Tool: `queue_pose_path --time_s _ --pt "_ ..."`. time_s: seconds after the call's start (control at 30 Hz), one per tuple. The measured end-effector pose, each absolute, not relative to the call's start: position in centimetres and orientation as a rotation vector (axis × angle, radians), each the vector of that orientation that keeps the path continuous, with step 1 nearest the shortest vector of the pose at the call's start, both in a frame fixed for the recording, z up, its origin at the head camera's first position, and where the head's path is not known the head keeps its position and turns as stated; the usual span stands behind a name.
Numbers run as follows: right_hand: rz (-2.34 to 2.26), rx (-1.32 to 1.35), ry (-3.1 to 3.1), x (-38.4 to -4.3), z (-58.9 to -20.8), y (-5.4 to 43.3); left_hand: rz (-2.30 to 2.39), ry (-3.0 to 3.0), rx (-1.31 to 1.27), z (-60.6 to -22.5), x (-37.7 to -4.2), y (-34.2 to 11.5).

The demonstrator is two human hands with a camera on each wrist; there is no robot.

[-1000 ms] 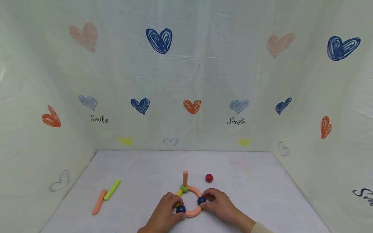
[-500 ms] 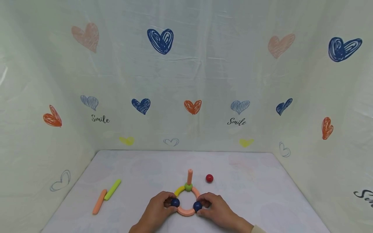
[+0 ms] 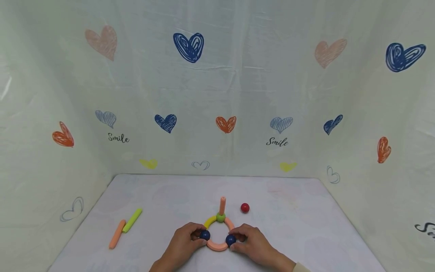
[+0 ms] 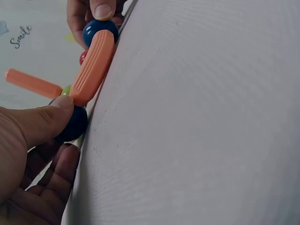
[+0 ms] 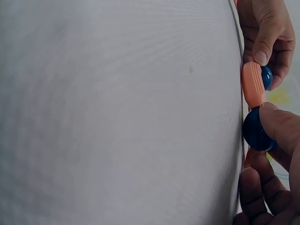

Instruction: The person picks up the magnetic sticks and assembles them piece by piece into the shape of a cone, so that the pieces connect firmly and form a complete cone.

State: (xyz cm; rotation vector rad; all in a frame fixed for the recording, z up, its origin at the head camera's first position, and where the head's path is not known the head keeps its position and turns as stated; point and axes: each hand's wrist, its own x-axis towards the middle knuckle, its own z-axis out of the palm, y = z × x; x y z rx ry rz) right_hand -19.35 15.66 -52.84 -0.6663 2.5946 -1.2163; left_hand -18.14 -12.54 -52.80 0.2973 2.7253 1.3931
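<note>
A ring of toy building pieces lies on the table, seen in the head view. My left hand (image 3: pixel 181 241) pinches its left blue ball (image 3: pixel 205 235) between thumb and fingers. The right blue ball (image 3: pixel 230 240) is pinched by my right hand (image 3: pixel 253 242). Between the two balls runs a curved orange rod (image 4: pixel 93 68), its ribbed side showing in the left wrist view. A yellow curved rod (image 3: pixel 210 221) and another orange curved rod (image 3: pixel 229 223) lead back to a green ball (image 3: pixel 220 217). From that green ball a straight orange rod (image 3: pixel 222 205) stands up, leaning slightly.
A loose red ball (image 3: pixel 245 207) sits behind the ring, to its right. On the left of the table (image 3: pixel 163 211), an orange rod (image 3: pixel 117 234) and a lime rod (image 3: pixel 132 220) lie touching. A heart-printed white curtain (image 3: pixel 217 75) surrounds the back and sides.
Both hands shifted left and the ring turned slightly, its green ball and upright rod moving right. The left hand now pinches the blue ball from its outer side. Little moved in the last half second.
</note>
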Motion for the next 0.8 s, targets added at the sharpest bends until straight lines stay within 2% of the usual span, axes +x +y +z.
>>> queue_pose_path --time_s 0.23,0.37,0.6,0.8 --pt "-1.223 -0.646 2.593 -19.3 -52.8 15.7 1.380 2.725 0.295 -52.9 -18.0 -13.1" --pt "-1.229 -0.649 2.592 -19.3 -52.9 15.7 1.316 2.835 0.148 -52.5 -17.9 -14.4" --pt "-1.234 -0.642 2.568 -19.4 -52.9 15.5 1.217 2.980 -0.199 -50.6 -18.2 -20.9" --pt "-1.233 -0.630 2.563 -19.4 -52.9 15.6 1.235 3.054 -0.280 -49.4 -18.3 -26.2"
